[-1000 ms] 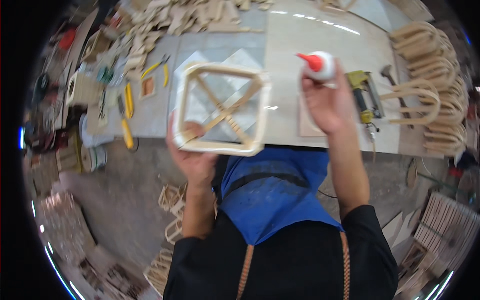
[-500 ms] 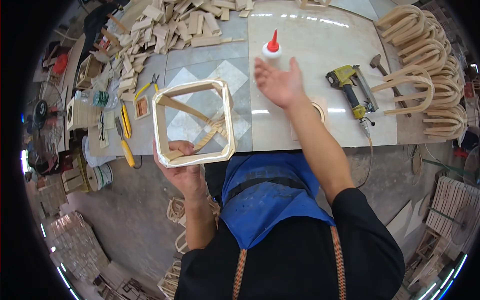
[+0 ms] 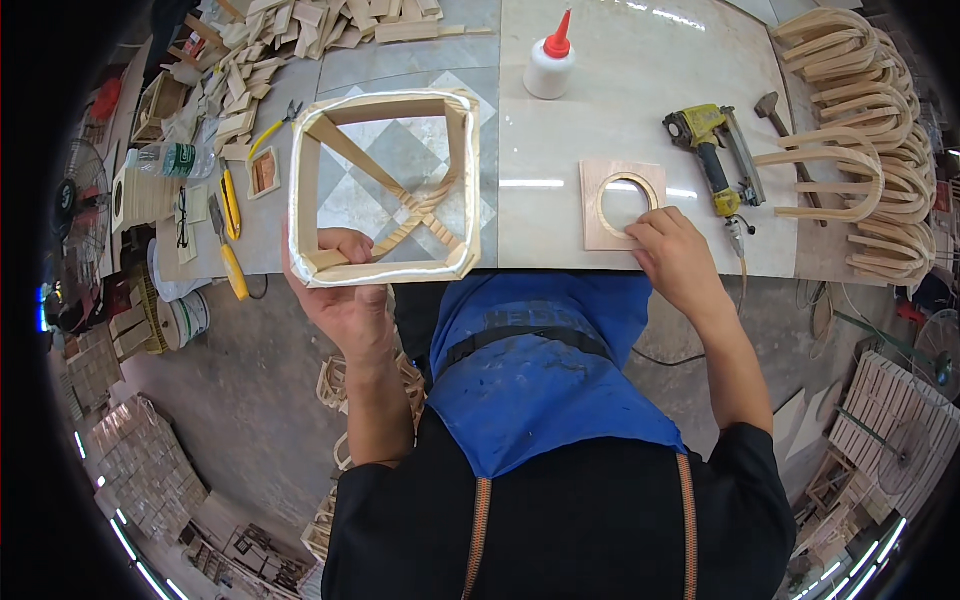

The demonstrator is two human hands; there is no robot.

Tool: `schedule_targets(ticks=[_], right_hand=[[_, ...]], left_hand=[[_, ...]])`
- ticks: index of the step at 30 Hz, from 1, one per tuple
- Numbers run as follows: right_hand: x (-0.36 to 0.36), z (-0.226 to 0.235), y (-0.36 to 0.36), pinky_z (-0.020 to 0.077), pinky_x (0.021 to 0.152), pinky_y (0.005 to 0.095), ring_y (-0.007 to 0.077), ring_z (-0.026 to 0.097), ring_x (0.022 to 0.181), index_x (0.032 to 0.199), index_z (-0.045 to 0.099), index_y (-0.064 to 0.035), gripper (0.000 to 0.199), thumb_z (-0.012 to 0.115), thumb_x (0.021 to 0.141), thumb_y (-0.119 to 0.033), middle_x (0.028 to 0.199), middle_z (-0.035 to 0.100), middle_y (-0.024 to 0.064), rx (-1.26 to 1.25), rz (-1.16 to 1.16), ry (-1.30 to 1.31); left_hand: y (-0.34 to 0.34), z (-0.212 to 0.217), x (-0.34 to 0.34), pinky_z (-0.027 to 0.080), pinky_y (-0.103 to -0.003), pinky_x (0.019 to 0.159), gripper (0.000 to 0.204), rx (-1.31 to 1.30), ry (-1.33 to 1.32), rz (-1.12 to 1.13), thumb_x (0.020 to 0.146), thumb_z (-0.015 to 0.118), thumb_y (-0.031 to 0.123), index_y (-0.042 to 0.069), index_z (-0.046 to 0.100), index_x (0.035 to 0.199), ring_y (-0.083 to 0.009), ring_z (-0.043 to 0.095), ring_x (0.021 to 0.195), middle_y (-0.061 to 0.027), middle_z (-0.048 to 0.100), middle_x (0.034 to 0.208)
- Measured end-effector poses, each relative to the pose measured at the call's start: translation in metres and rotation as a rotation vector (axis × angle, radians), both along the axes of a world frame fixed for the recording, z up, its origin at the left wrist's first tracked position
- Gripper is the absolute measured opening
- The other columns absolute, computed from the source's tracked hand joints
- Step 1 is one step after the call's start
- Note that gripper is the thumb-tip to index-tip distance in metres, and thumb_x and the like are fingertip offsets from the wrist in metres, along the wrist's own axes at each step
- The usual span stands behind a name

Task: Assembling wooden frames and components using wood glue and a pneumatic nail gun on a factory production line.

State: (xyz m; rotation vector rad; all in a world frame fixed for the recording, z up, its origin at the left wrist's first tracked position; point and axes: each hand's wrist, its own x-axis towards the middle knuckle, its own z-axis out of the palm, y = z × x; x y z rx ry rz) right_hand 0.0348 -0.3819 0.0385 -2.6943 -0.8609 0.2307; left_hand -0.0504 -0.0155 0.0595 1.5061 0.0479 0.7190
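Note:
My left hand (image 3: pixel 345 290) grips the near edge of a square wooden frame (image 3: pixel 385 190) with crossed diagonal slats, held over the tiled workbench. My right hand (image 3: pixel 675 255) rests its fingers on a thin square plywood plate with a round hole (image 3: pixel 622 203) that lies flat on the bench. A white glue bottle with a red nozzle (image 3: pixel 550 62) stands upright farther back on the bench, apart from both hands.
A yellow nail gun (image 3: pixel 712 155) and a hammer (image 3: pixel 772 108) lie right of the plate. Curved wooden pieces (image 3: pixel 860 140) are stacked at the far right. Wood offcuts (image 3: pixel 290 30), yellow cutters (image 3: pixel 232 230) and a water bottle (image 3: pixel 170 158) crowd the left.
My right hand has let go of the glue bottle, which now stands on the bench, and come down onto the holed plywood plate. The frame has shifted left and lower in my left hand.

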Motion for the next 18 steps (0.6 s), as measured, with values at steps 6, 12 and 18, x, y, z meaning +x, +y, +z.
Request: schedule_targets(ticks=[6,12,18], right_hand=[[0.009,0.026,0.007,0.05,0.09,0.0348,0.0276,0.061,0.102,0.111,0.07,-0.0026,0.033,0.079,0.079,-0.007,0.11,0.067,0.0088,0.253,-0.005,0.085],[0.001,0.117,0.046,0.0489,0.09,0.0392,0.0281,0.06,0.097,0.112,0.071,-0.0023,0.034,0.079,0.08,-0.01,0.107,0.067,0.0103,0.451,-0.018,0.042],[-0.009,0.169,0.119,0.0496,0.085,0.0397,0.0277,0.058,0.094,0.112,0.071,-0.0037,0.035,0.08,0.079,-0.011,0.106,0.064,0.0074,0.46,0.382,-0.137]], left_hand=[[0.001,-0.004,-0.019,0.044,-0.027,0.085,0.102,-0.086,0.064,0.038,0.08,0.089,0.025,0.004,0.029,0.159,-0.0137,0.052,0.087,-0.0048,0.055,0.096],[-0.011,-0.006,-0.014,0.044,-0.032,0.106,0.105,-0.105,0.038,-0.048,0.073,0.093,0.014,0.002,0.031,0.158,-0.0202,0.058,0.11,-0.0133,0.055,0.138],[-0.016,-0.012,-0.025,0.044,-0.035,0.109,0.104,0.056,0.112,-0.049,0.071,0.095,0.016,0.002,0.037,0.156,-0.0263,0.056,0.129,-0.0155,0.047,0.152]])
